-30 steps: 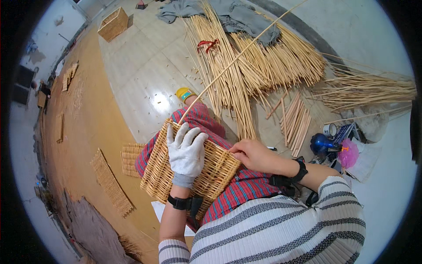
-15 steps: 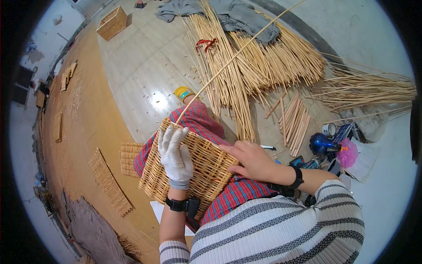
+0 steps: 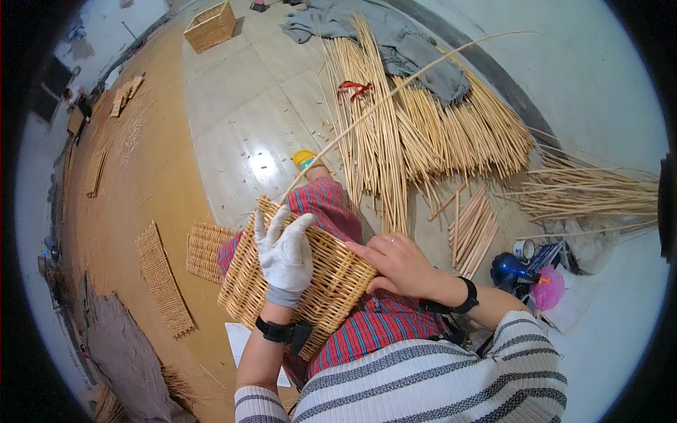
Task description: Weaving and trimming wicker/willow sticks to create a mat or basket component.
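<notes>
A woven rattan panel [image 3: 243, 285] lies tilted across my lap on red striped cloth [image 3: 374, 324]. My left hand [image 3: 283, 257], in a white glove, grips the panel near its upper left, fingers partly curled over the weave. My bare right hand [image 3: 391, 264] holds the right edge, index finger lying along it and thumb lower down. A long pale cane [image 3: 367, 120] rises from the top corner by my left fingers and arches to the upper right. My foot in a yellow slipper [image 3: 305, 158] shows beyond the panel.
Cane bundles [image 3: 458, 127] with grey cloth [image 3: 384, 42] lie ahead right; short sticks [image 3: 472, 229] and a blue bottle [image 3: 508, 269] at right. Woven pieces [image 3: 162, 275] lie on the left floor. A woven box [image 3: 208, 25] and a distant person [image 3: 83, 106] are behind.
My right hand has shifted from pinching higher on the edge to lying along it. My left fingers have curled more. The cane arches further over, and the whole view has shifted slightly.
</notes>
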Available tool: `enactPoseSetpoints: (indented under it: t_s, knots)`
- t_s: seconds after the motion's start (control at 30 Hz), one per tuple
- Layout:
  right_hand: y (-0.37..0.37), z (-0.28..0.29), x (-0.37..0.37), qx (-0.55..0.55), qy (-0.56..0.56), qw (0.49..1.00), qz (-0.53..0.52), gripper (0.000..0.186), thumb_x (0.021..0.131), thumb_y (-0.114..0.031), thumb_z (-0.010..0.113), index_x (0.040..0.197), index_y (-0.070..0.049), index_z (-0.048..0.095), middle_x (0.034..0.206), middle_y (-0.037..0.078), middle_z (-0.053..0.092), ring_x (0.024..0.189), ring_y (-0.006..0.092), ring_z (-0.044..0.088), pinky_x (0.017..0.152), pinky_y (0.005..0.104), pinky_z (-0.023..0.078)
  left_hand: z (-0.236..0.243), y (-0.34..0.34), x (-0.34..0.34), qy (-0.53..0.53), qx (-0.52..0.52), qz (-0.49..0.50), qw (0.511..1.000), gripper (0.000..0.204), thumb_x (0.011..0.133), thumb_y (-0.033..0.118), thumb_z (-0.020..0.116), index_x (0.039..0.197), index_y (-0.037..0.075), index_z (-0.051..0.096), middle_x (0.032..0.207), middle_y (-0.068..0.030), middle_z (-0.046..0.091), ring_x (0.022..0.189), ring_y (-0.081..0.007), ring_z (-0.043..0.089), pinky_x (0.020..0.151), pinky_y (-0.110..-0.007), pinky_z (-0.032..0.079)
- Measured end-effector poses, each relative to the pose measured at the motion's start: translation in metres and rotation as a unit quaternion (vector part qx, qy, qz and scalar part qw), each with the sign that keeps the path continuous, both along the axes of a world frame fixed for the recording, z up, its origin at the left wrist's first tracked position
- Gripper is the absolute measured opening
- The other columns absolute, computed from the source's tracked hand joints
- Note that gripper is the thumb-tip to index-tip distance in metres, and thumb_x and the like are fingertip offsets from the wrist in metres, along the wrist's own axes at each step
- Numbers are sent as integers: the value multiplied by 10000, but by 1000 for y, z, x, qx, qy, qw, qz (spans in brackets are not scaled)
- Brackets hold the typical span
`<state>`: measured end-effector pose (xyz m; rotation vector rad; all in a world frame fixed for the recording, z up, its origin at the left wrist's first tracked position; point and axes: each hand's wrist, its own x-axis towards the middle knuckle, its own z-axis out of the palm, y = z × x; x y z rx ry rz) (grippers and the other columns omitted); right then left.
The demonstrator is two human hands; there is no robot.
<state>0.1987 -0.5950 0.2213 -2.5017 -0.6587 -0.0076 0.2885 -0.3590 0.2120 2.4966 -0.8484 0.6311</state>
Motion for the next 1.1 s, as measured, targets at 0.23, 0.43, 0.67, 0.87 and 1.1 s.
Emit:
enactPoseSetpoints:
  t_s: [0.23, 0.43, 0.67, 0.87, 1.1]
  knots:
    - [-7, -14, 31, 75, 63, 993, 68, 846, 793, -461, 752, 1509, -128, 448, 1075, 99, 594, 1015, 294, 595, 893, 420, 460, 4, 11, 5, 31, -25, 42, 998, 219, 946, 79, 566, 1112, 95, 708, 1094, -93, 718, 1229, -319, 591, 1199, -528, 280]
    - [-79, -126, 55, 418, 424, 793, -132, 560, 921, -329, 711, 1399, -83, 555, 998, 126, 699, 883, 277, 693, 835, 395, 533, -4, 57, 1, 100, -164, 140, 971, 390, 972, 145, 587, 1342, 26, 557, 1296, -176, 603, 1293, -340, 511, 1149, -500, 337]
    - [-97, -313, 71, -55, 275, 898, -340, 290, 879, -265, 665, 1059, -40, 701, 925, 185, 724, 886, 348, 706, 736, 430, 567, -20, 81, -10, 143, 28, 259, 955, 570, 1012, 384, 513, 1454, 27, 472, 1319, -206, 585, 1209, -412, 526, 1062, -491, 382]
    - [-67, -368, 90, -219, 230, 895, -312, 232, 817, -251, 674, 863, -38, 754, 846, 216, 725, 801, 383, 725, 677, 486, 566, -17, 83, -8, 161, 23, 260, 952, 570, 940, 308, 599, 1429, 33, 497, 1293, -221, 587, 1228, -433, 517, 1085, -513, 368]
    - [-73, -325, 80, 39, 211, 901, -378, 258, 891, -221, 631, 1025, -1, 645, 773, 141, 673, 633, 293, 646, 603, 410, 528, -15, 87, -11, 180, 12, 282, 942, 593, 936, 377, 623, 1430, 72, 504, 1337, -193, 576, 1282, -459, 488, 1117, -521, 350]
